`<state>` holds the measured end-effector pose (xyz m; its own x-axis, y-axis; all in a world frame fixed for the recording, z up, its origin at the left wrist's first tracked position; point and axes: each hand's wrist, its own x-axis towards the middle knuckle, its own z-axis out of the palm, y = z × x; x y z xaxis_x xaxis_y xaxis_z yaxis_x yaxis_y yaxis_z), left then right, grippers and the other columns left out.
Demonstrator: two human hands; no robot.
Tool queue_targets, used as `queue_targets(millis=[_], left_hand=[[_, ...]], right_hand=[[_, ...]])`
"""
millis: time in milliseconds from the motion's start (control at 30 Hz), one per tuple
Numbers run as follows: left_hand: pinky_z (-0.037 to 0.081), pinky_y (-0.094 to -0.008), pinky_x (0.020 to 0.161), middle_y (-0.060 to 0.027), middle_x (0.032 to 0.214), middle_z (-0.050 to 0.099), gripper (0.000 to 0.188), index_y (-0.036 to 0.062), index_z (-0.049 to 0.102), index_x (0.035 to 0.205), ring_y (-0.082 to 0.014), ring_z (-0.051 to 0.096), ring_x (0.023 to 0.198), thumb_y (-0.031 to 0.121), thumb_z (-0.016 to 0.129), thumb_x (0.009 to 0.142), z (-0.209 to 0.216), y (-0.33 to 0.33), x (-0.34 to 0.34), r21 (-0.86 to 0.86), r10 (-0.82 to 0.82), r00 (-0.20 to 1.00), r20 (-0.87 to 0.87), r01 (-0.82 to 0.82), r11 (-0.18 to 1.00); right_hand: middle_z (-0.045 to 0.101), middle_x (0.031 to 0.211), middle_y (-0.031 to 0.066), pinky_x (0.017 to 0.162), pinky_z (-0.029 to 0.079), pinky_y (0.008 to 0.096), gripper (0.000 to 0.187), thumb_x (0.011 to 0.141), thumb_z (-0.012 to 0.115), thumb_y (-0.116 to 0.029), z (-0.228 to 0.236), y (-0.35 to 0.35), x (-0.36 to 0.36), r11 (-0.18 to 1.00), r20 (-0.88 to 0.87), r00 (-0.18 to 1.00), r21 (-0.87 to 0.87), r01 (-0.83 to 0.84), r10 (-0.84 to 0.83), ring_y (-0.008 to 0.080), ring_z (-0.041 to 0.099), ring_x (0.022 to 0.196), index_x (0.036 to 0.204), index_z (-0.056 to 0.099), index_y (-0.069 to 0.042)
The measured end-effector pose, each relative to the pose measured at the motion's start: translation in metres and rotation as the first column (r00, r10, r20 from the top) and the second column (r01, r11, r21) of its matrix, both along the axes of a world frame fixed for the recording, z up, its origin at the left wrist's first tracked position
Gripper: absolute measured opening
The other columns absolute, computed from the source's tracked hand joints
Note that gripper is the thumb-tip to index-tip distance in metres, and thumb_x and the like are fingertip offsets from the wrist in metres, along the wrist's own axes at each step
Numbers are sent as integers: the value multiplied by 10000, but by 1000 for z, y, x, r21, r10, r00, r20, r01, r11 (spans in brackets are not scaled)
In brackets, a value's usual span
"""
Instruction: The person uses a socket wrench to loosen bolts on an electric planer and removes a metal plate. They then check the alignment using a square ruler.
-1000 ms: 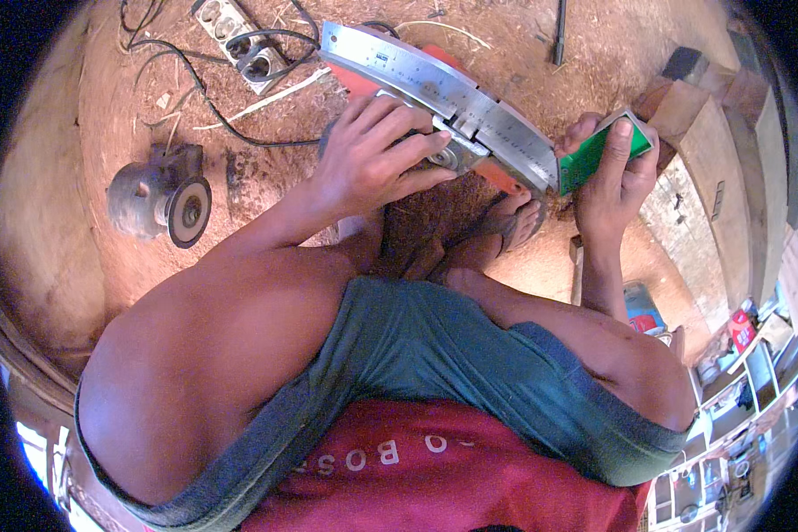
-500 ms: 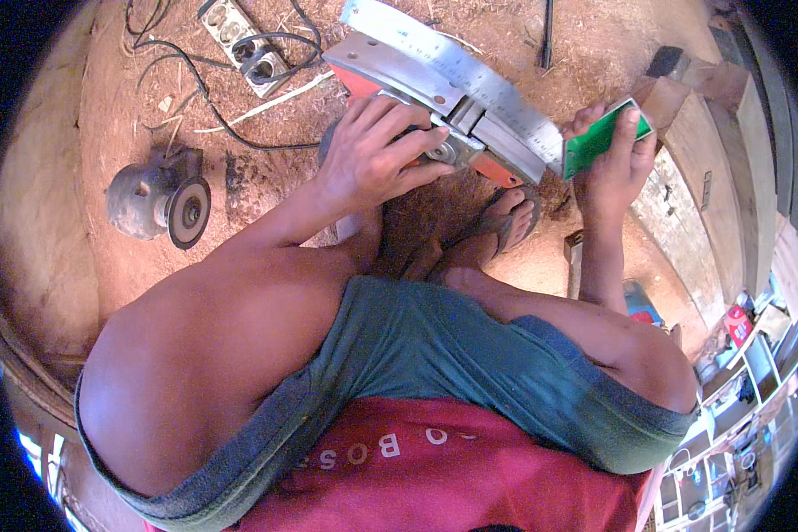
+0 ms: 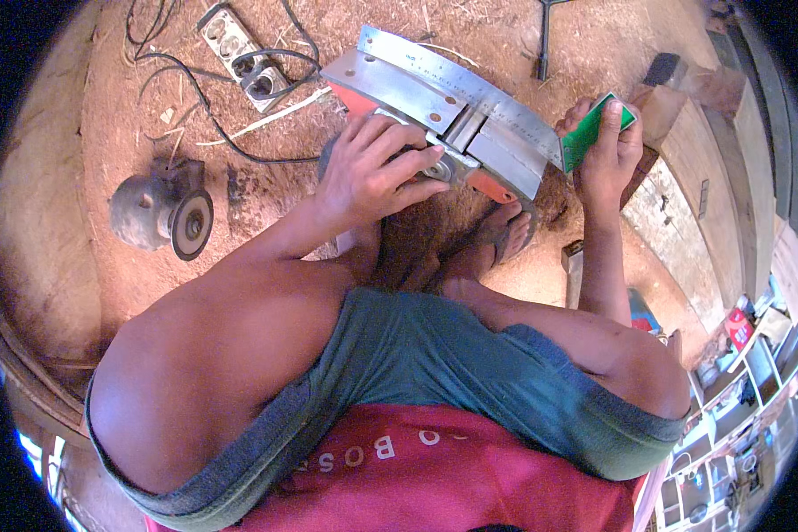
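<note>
An electric hand planer is held with its metal sole turned up and its red-orange body below. My left hand is closed round the planer's side, fingers near the round knob by the blade slot. Along the sole's far edge lies the steel blade of a try square, marked with a scale. My right hand grips the square's green handle, thumb on its face, just beyond the planer's right end. The underside of the planer and part of my left fingers are hidden.
An angle grinder lies on the sawdust-covered floor at left. Behind it are a power strip and looping black cables. A black rod lies at the far side. Curved wooden boards stand at right. My sandalled foot is under the planer.
The square's blade has tipped and slid slightly nearer, so more of the planer's sole shows. My right hand has shifted slightly left with the handle. Both grips are kept.
</note>
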<state>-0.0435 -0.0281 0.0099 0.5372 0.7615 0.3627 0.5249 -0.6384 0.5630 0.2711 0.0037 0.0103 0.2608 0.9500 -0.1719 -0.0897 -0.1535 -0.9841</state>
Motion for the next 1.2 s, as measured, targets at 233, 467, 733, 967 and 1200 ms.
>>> queue_targets(millis=[233, 467, 733, 967, 1200], left_hand=[[503, -407, 813, -8, 1053, 673, 402, 130, 764, 1057, -249, 629, 978, 337, 903, 742, -2, 1, 0, -12, -9, 1000, 20, 9, 1000], [502, -404, 796, -4, 1055, 674, 398, 127, 763, 1042, -246, 629, 966, 343, 902, 738, -2, 2, 1, -14, -7, 1000, 22, 8, 1000], [502, -401, 780, -1, 1042, 674, 398, 129, 762, 1043, -243, 632, 952, 341, 902, 736, 0, 3, 1, -10, -9, 1000, 11, 9, 1000], [502, -401, 795, -5, 1039, 671, 402, 128, 763, 1049, -240, 633, 953, 341, 901, 737, 2, 3, 1, -14, -8, 1000, 6, 8, 1000], [507, -400, 796, -6, 1043, 668, 401, 128, 762, 1049, -243, 633, 949, 340, 900, 737, 3, 3, 1, -15, -11, 1000, 2, 11, 1000]], right_hand=[[640, 896, 139, 660, 571, 394, 201, 1138, 504, -261, -2, 3, 0, 999, -3, 999, 9, -48, 48, 228, 646, 769, 1123, 514, -61], [658, 847, 138, 643, 577, 380, 257, 1142, 493, -287, 0, 1, -7, 999, 89, 995, 14, -49, 48, 221, 656, 701, 1095, 518, -36], [671, 865, 151, 648, 581, 386, 260, 1144, 485, -283, -1, 0, -8, 999, 75, 997, 7, -35, 35, 222, 658, 708, 1093, 527, -32], [663, 884, 148, 647, 579, 390, 253, 1140, 498, -287, -2, -1, -7, 999, 52, 998, 16, -41, 40, 227, 659, 734, 1105, 520, -37], [660, 883, 150, 655, 583, 393, 253, 1141, 494, -291, -2, -2, -6, 999, 90, 995, -11, -46, 47, 229, 659, 731, 1115, 510, -40]])
